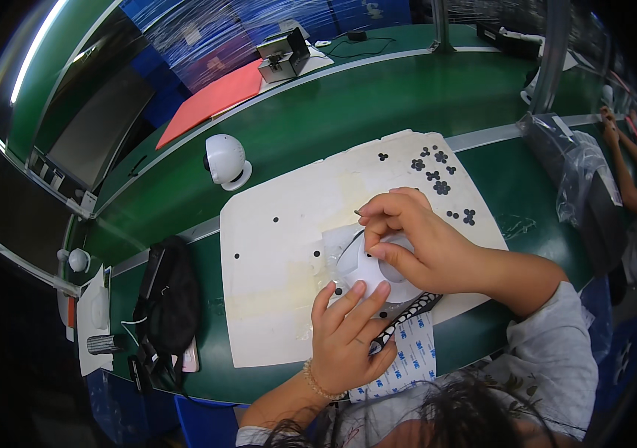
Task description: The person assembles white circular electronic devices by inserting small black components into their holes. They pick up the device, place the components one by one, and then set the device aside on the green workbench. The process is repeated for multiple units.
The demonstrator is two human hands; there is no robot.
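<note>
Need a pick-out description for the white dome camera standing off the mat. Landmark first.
Start at the white mat on the green bench. Just beyond its far-left corner stands a round white camera on a ring base. Unlike the white part under both hands, it stands alone, untouched, showing a dark lens.

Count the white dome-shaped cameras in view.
3. One white camera stands on the green bench beyond the white mat; a second lies on the mat under the left hand and right hand; a smaller-looking one sits far left. Others may be hidden.
</note>
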